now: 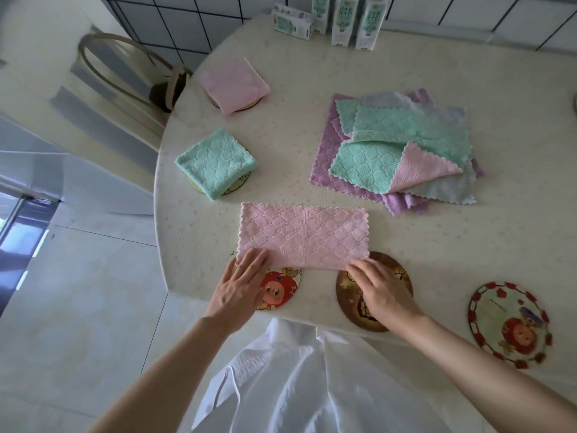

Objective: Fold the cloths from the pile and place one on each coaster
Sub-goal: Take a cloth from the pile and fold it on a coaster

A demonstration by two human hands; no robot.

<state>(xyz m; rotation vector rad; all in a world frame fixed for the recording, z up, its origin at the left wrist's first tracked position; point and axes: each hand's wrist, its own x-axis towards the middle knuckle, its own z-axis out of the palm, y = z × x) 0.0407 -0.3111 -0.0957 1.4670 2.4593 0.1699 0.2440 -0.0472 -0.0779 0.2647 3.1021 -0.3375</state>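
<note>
A pink cloth (303,235), folded into a rectangle, lies flat near the table's front edge. My left hand (240,284) rests flat on its near left corner, over a cartoon coaster (281,287). My right hand (379,290) presses its near right corner, over a brown coaster (352,295). A third coaster with a red rim (509,323) lies bare at the right. A folded green cloth (215,162) sits on a coaster (242,181) at the left. Further back, a folded pink cloth (232,84) covers another coaster (246,106). The pile of cloths (399,148) is at centre right.
Several milk cartons (340,18) stand at the table's far edge by the tiled wall. A chair (125,67) stands beyond the table's left side. The round table (281,132) has a pale patterned cover. My white garment hangs below the front edge.
</note>
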